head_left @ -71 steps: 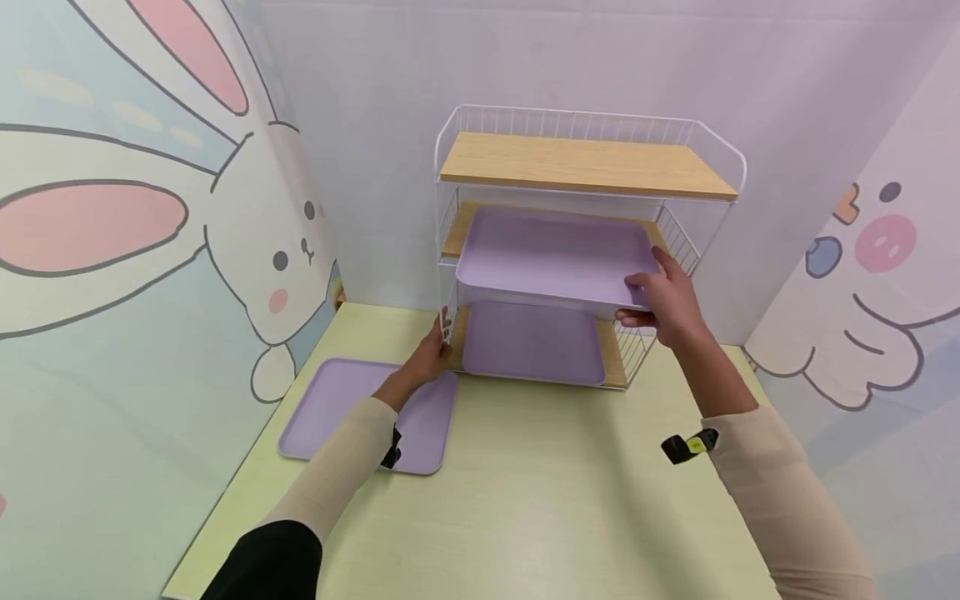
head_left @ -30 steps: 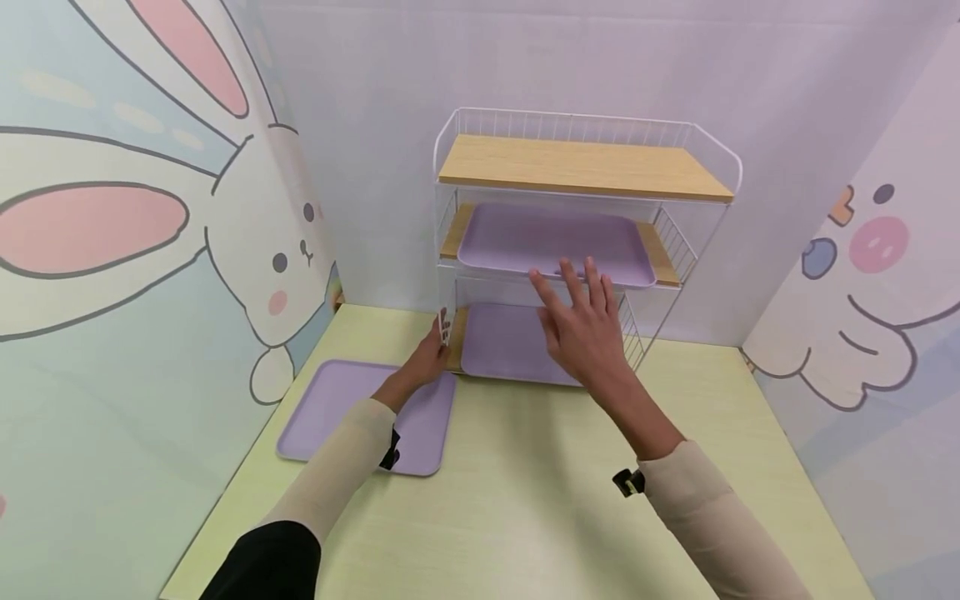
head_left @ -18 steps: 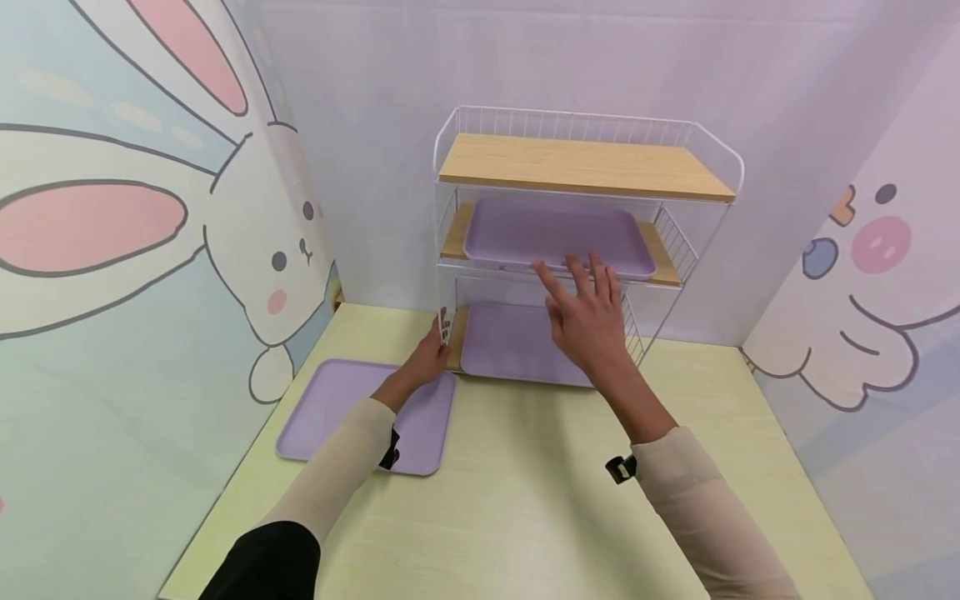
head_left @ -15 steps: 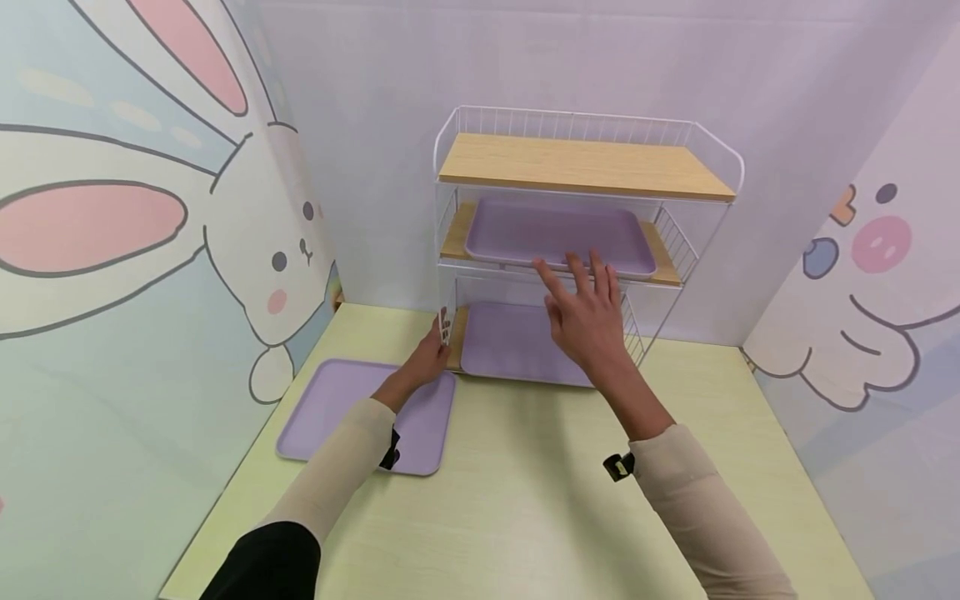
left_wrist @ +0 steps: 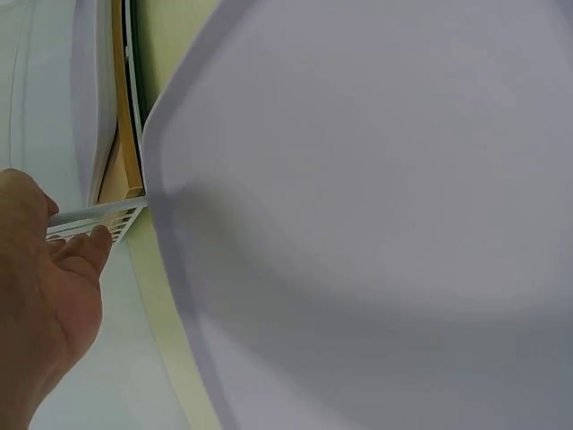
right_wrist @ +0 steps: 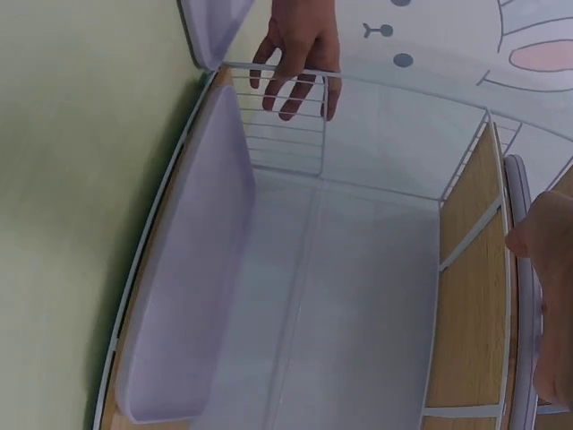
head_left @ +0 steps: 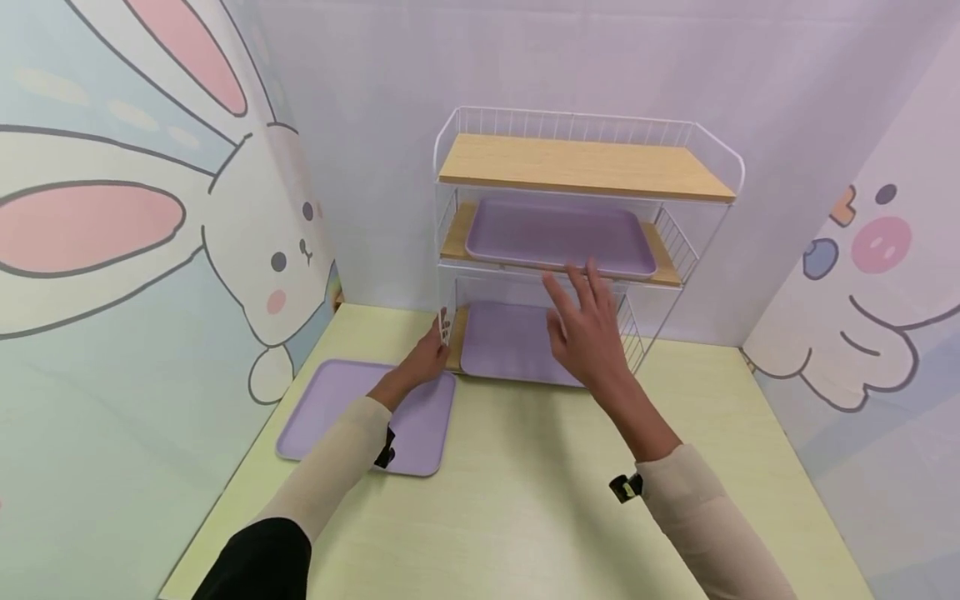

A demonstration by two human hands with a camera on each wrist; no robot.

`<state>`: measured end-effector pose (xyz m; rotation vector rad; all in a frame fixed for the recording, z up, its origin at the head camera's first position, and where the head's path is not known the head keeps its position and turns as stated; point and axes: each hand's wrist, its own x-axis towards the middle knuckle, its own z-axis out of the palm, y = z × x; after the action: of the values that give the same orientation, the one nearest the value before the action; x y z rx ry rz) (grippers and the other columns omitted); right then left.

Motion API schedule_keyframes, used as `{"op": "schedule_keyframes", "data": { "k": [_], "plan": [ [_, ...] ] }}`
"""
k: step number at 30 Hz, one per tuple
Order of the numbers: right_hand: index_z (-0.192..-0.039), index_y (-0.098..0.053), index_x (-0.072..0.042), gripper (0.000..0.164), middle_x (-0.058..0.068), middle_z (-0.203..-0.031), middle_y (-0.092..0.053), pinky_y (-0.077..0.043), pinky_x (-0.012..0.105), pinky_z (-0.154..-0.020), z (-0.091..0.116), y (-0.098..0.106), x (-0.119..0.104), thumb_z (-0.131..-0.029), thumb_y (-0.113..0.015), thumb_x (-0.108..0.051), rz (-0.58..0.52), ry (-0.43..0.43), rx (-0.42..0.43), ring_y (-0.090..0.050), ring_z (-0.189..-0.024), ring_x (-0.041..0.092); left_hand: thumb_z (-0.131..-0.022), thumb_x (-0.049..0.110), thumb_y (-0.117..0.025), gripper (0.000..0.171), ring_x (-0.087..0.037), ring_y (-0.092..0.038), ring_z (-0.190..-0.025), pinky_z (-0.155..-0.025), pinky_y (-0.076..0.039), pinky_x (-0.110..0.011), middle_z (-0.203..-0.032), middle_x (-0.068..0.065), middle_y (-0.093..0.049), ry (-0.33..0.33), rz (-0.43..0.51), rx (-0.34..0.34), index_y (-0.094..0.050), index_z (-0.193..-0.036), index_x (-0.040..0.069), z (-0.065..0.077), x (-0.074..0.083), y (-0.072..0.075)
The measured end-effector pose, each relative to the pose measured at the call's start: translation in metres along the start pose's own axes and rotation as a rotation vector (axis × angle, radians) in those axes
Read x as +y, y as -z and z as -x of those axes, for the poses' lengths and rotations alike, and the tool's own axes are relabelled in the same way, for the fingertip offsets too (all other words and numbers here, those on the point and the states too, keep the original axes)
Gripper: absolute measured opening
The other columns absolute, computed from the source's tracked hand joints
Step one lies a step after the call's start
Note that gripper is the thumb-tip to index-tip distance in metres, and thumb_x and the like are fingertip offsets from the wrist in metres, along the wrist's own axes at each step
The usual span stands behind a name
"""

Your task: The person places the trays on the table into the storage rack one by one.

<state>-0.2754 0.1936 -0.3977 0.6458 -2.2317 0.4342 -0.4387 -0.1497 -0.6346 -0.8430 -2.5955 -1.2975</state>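
Observation:
A white wire rack with three wooden shelves (head_left: 585, 163) stands at the back of the table. My left hand (head_left: 423, 360) grips the wire side panel at the rack's lower left; the left wrist view shows its thumb and fingers around the wire (left_wrist: 89, 215). On the middle shelf lies a light purple tray (head_left: 558, 229). My right hand (head_left: 588, 342) is palm down, fingers spread and extended, with fingertips right at that tray's front edge. A second purple tray (head_left: 501, 342) sits on the bottom shelf, partly hidden behind the right hand.
A third purple tray (head_left: 345, 385) lies on the pale yellow table (head_left: 517, 500) left of the rack, under the left forearm. Cartoon-printed wall sheets (head_left: 277, 208) stand close on the left and right, with a plain lilac sheet (head_left: 375, 125) behind.
My right hand has let go of the middle tray's right end and moved to its front edge. The tray now sits farther back on the shelf. My left hand keeps its grip.

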Motion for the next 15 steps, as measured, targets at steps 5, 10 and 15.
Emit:
{"op": "schedule_keyframes", "data": {
  "k": [5, 10, 15],
  "plan": [
    [-0.143, -0.072, 0.000, 0.048, 0.032, -0.147, -0.068, -0.054, 0.075, -0.109, 0.029, -0.010, -0.004, -0.095, -0.073, -0.001, -0.071, 0.145, 0.115, -0.062, -0.141, 0.057, -0.115, 0.027, -0.048, 0.087, -0.056, -0.047, -0.157, -0.129, -0.046, -0.065, -0.174, -0.044, -0.034, -0.065, -0.134, -0.032, 0.002, -0.182, 0.006, -0.002, -0.012, 0.009],
    [-0.131, -0.076, 0.004, 0.043, 0.028, -0.130, -0.077, -0.064, 0.065, -0.100, 0.067, -0.031, -0.015, -0.088, -0.076, 0.003, -0.161, 0.281, 0.016, -0.076, -0.118, 0.049, -0.118, 0.032, -0.050, 0.085, -0.058, -0.031, -0.167, -0.134, -0.038, -0.066, -0.182, -0.039, -0.019, 0.069, -0.279, -0.204, -0.005, -0.180, -0.002, 0.007, 0.069, 0.054],
    [-0.136, -0.076, -0.002, 0.047, 0.020, -0.127, -0.081, -0.068, 0.050, -0.096, 0.104, -0.054, -0.031, -0.090, -0.083, -0.003, -0.152, 0.385, -0.213, -0.080, -0.112, 0.036, -0.123, 0.034, -0.041, 0.074, -0.051, -0.027, -0.172, -0.138, -0.034, -0.060, -0.185, -0.032, -0.019, 0.021, -0.566, -0.328, -0.014, -0.177, -0.009, 0.007, 0.117, 0.078]
  ]
}}
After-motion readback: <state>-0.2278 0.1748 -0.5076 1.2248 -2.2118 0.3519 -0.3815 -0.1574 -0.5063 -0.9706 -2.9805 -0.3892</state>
